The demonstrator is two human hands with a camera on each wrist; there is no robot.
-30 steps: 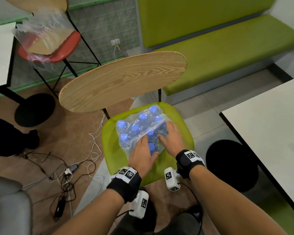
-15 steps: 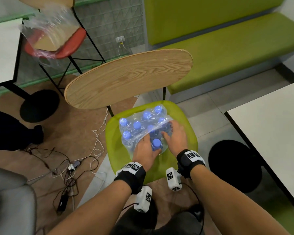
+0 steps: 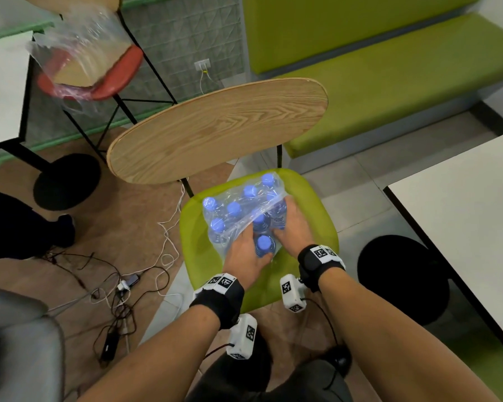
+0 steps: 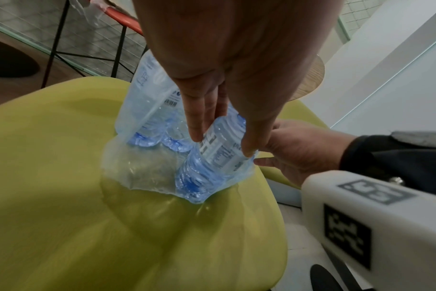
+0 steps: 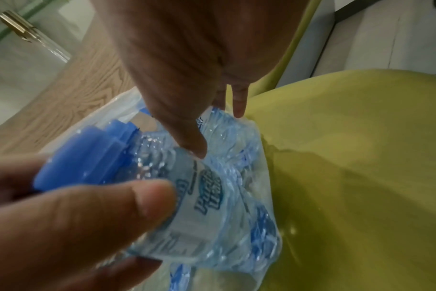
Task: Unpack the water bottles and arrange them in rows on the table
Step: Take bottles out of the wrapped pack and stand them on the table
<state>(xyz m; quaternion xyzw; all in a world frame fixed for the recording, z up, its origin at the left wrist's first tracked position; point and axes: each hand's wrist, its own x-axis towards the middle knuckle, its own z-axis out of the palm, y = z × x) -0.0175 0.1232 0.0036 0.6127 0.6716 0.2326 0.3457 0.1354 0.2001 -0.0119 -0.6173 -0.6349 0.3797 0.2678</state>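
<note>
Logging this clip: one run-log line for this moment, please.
stage: unpacking | left hand: grips nearest bottle | right hand: grips next bottle | pack: on green chair

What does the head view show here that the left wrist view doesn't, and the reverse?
Head only: the blue caps of the wrapped pack, the white table at right, the bench, and cables on the floor.

Left wrist only: the bottle bases against the seat, a barcode label, and the left fingers curled round one bottle.

Both: the pack on the green seat, the left hand and the right hand at it.
</note>
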